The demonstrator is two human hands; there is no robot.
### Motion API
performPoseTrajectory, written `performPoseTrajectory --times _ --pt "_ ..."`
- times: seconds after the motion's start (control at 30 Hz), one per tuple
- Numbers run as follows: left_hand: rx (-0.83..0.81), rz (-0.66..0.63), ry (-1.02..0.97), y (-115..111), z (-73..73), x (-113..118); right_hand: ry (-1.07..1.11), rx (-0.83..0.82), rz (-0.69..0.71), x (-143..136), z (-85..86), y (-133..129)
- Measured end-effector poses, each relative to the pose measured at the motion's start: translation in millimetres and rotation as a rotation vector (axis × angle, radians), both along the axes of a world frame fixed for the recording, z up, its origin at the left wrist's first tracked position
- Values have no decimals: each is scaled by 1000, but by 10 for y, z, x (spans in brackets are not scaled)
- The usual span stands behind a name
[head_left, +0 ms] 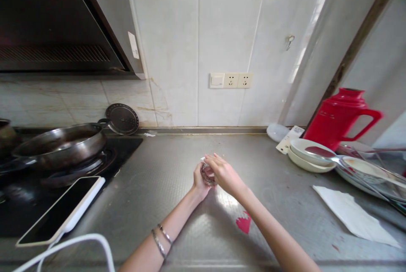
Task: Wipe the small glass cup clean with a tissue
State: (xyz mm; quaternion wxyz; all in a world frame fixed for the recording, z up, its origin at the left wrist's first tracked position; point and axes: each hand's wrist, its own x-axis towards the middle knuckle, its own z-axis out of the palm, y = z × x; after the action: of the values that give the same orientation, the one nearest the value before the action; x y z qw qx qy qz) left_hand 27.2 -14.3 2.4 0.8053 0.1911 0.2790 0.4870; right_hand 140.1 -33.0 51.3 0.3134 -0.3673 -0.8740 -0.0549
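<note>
A small clear ridged glass (208,173) with reddish tones stands between my hands over the steel worktop. My left hand (199,182) is closed round its left side, wrist low. From the right, my right hand (224,174) curves over the glass, its fingers lying long and close together across the top and side; its thumb is hidden. A scrap of white (202,160), perhaps tissue, shows at the rim by the fingertips. Whatever is inside the glass is mostly covered by my fingers.
Left, a steel pan (60,147) sits on the black hob, with a white-cased phone (60,212) and cable nearer. Right are a red thermos jug (338,117), stacked bowls (309,166), plates and a white paper sheet (355,215). A pink heart-shaped mark (243,223) is on the steel.
</note>
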Motion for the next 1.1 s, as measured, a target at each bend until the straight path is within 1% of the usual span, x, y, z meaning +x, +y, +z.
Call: performPoseTrajectory --times 0.1,0.17,0.23,0.33,0.43,0.5,0.57,0.67,0.77,0.8,0.83,0.93,1.03,1.1 --pt "68 -17 61 -19 43 -15 54 -60 -21 159 -64 72" --pt "55 -9 59 -17 60 -34 82 -88 -38 246 -111 73" --pt "14 35 33 -1 67 -60 96 -87 -42 300 -153 37" --pt "-31 104 5 37 71 -100 94 -50 -31 313 -191 -69" --pt "-65 175 -1 75 85 -127 84 -42 -3 274 -182 -195" --pt "-78 220 -3 95 105 -140 102 -79 14 251 -160 -251" --pt "-73 249 -14 112 130 -155 184 -143 2 252 -146 -256" --pt "-67 262 -36 133 168 -183 409 -275 -98 311 -178 -139" --pt "-83 262 -48 152 189 -220 607 -455 -238 396 -295 76" --pt "-86 262 -54 156 191 -232 619 -539 -248 414 -348 147" --pt "-85 259 -65 159 191 -241 606 -589 -235 421 -403 209" --pt "-66 241 -89 158 184 -251 559 -697 -189 377 -557 314" --pt "-62 220 -67 151 172 -232 521 -751 -145 277 -649 325" --pt "-80 203 -55 147 165 -216 510 -744 -136 225 -655 323"
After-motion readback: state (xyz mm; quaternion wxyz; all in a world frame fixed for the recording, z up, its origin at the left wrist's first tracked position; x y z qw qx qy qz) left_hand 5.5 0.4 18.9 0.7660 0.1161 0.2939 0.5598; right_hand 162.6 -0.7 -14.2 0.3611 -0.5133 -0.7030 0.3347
